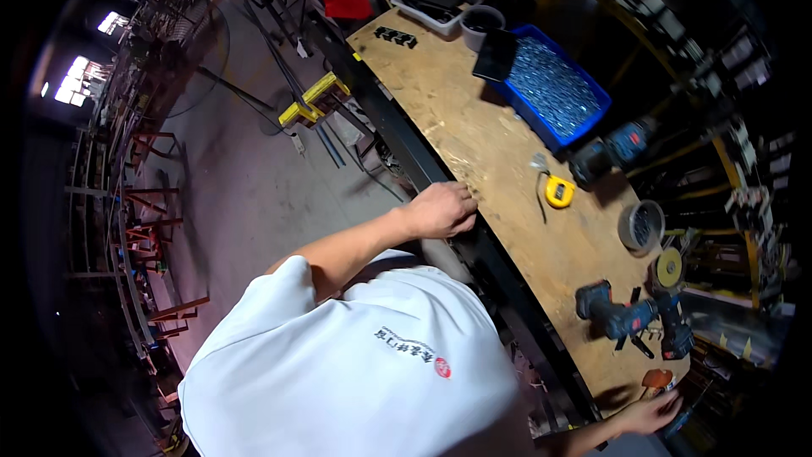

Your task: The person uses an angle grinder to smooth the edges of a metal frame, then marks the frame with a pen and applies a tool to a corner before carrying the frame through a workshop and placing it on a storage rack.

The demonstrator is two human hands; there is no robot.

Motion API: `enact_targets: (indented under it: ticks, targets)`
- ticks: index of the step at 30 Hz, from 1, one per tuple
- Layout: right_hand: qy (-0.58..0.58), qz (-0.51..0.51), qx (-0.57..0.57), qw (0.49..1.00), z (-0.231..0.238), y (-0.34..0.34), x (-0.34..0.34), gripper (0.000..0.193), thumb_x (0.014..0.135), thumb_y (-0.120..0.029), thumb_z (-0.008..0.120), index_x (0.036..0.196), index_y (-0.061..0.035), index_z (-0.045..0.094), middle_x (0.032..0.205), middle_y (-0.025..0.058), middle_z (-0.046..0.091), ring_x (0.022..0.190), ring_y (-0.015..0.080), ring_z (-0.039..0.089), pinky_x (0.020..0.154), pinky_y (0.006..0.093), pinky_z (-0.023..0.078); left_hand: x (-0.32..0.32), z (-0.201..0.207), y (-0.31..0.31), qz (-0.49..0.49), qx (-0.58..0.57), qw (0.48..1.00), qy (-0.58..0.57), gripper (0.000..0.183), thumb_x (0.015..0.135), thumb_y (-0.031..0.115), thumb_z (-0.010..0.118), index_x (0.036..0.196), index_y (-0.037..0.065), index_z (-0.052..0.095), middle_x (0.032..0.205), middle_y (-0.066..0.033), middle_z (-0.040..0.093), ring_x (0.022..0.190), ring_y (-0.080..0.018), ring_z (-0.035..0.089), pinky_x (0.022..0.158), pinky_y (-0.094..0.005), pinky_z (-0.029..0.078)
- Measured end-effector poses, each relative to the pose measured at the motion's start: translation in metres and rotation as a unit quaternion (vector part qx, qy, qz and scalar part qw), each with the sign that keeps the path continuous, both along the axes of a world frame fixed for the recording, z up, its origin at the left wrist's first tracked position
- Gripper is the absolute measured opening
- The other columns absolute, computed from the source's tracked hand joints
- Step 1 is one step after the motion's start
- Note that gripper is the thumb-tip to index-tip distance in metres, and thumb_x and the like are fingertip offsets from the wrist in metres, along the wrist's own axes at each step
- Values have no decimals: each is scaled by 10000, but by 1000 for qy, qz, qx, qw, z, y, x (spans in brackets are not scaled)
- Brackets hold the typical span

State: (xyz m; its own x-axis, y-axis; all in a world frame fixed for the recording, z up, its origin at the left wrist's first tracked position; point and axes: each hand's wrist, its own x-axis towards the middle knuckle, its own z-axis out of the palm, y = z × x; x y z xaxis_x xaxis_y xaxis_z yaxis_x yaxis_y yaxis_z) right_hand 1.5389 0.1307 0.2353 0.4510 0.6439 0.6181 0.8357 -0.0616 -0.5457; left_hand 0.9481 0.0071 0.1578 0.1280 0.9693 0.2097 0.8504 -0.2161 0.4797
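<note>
My left hand point(441, 210) rests at the near edge of the wooden workbench point(499, 195), its fingers curled in. Whatever those fingers may hold is hidden. At the lower right, my right hand point(648, 414) reaches over the bench's end, with its fingers loosely apart and nothing visible in them. Beside its fingertips lie an orange-brown object point(656, 378) and a slim tool with a thin shaft point(695, 406). A yellow tape measure point(558, 191) sits on the bench to the right of my left hand.
A blue bin of small metal parts point(554, 85) stands toward the back. Along the far side are a cordless power tool point(613, 152), a tub of fasteners point(641, 227), a grinding disc point(669, 267) and a cordless drill point(622, 313). Yellow-ended stands point(315, 101) occupy the floor leftward.
</note>
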Motion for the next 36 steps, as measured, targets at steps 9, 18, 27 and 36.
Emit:
enact_targets:
  ticks: [9,18,27,36]
  targets:
    - [-119,382,-275,874,-81,-135,-451,577,863,-204,830,1326,38,584,1305,259,600,1251,454,546,1089,502,433,-276,-69,65,135,65,988,31,310,897,289,623,763,11,659,819,-194,665,863,-389,627,769,-504,536]
    - [-260,349,-361,825,-126,-137,-564,629,783,-269,860,1251,47,582,1186,238,599,1114,429,547,994,502,441,-530,-64,45,187,-44,981,26,355,991,320,542,968,9,712,1020,-234,694,1006,-434,644,884,-499,518]
    - [-285,337,-340,830,-143,-172,-560,595,818,-290,818,1227,55,558,1202,248,579,1140,443,528,1016,519,415,-568,-85,9,161,-7,982,100,454,1014,363,467,848,12,702,932,-204,719,1009,-407,647,882,-504,532]
    - [-316,325,-318,833,-148,-173,-558,621,783,-287,828,1240,29,550,1168,233,578,1117,432,533,1011,528,408,-540,-86,-1,130,-79,981,119,402,1015,370,469,1064,57,716,1063,-175,712,1070,-375,635,911,-481,517]
